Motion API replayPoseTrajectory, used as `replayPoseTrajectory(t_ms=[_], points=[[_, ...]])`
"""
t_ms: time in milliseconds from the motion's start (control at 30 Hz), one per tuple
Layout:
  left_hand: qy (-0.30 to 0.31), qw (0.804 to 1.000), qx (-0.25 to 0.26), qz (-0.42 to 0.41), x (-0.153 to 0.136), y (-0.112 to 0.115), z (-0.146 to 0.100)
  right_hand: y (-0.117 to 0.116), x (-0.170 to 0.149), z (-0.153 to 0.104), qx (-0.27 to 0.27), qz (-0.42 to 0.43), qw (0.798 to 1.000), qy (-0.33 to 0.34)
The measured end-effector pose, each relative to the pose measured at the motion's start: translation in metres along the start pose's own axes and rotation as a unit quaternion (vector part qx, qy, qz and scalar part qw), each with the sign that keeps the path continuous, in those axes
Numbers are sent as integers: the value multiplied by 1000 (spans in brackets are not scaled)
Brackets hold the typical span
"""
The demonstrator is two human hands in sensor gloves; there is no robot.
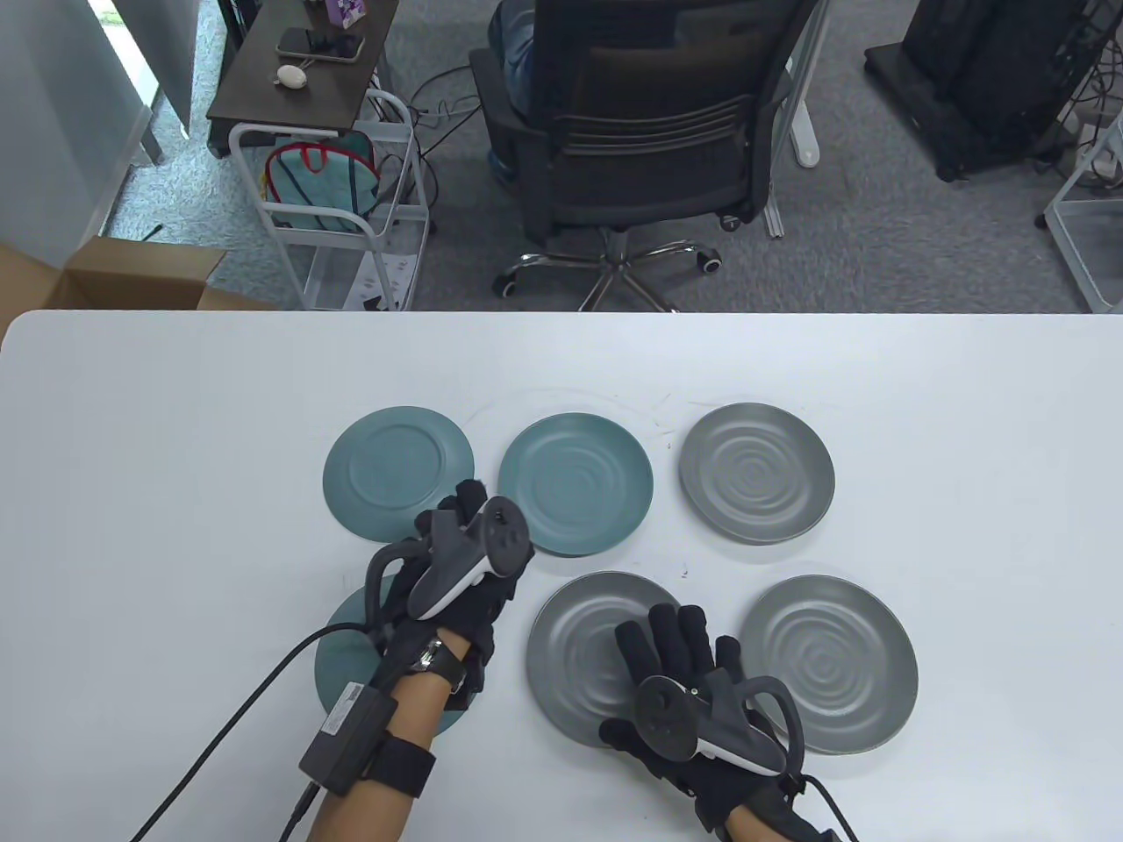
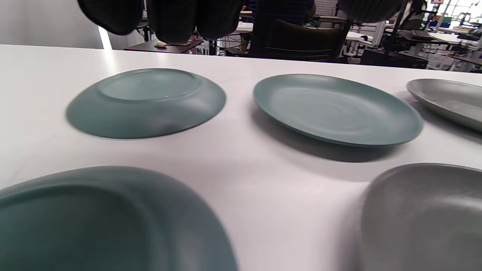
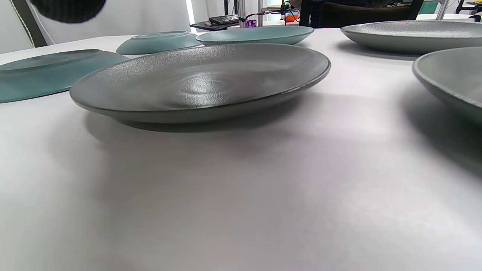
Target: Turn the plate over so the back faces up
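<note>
Plates, six in all, round and shallow, lie on a white matte table (image 1: 175, 421) ahead of and under the hands; none is stacked or touching another. Beneath the right hand (image 1: 693, 693) sits a dark grey plate (image 1: 579, 658), face up, with a pebbled surface and concentric ripple rings; the right wrist view shows it flat on its foot (image 3: 199, 81). Just right of that hand lies a second grey rippled plate (image 1: 833, 662), face up. Beyond the right hand, farther across the table, is a third grey plate (image 1: 756, 472), also face up with rings.

Under the left hand (image 1: 447, 583) and forearm lies a teal plate (image 1: 346, 662), mostly hidden in the table view; the left wrist view shows its smooth back with a raised foot ring uppermost (image 2: 94, 222). Ahead of the left fingers lies another teal plate (image 1: 395, 469), back up, foot ring visible. Between the two hands and ahead of them sits a teal plate (image 1: 575, 482), face up, faintly rippled, satin finish.

Left hand: fingers curled loosely, hanging above the table, holding nothing. Right hand: fingers extended and spread over the near grey plate; contact with its surface cannot be determined, and nothing is gripped.
</note>
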State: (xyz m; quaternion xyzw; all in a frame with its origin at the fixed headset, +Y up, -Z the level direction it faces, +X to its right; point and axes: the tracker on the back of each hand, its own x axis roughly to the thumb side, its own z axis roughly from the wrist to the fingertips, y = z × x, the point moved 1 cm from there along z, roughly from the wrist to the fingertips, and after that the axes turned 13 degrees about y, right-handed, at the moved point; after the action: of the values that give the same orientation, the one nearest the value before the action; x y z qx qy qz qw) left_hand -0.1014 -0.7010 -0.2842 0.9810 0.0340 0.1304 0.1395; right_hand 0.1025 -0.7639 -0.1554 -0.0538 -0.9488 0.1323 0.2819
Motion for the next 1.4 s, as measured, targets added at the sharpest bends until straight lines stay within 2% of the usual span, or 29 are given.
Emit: replayPoseTrajectory(t_ms=[233, 500, 867, 1400], points=[[49, 998, -21, 18, 57, 5, 42, 0, -2, 0, 1, 4, 1000, -5], [73, 996, -43, 17, 88, 22, 75, 1, -4, 2, 5, 8, 1000, -8], [55, 995, -74, 25, 81, 42, 105, 2, -7, 3, 9, 11, 1000, -11], [56, 992, -103, 37, 79, 50, 111, 2, -7, 4, 13, 12, 1000, -11]])
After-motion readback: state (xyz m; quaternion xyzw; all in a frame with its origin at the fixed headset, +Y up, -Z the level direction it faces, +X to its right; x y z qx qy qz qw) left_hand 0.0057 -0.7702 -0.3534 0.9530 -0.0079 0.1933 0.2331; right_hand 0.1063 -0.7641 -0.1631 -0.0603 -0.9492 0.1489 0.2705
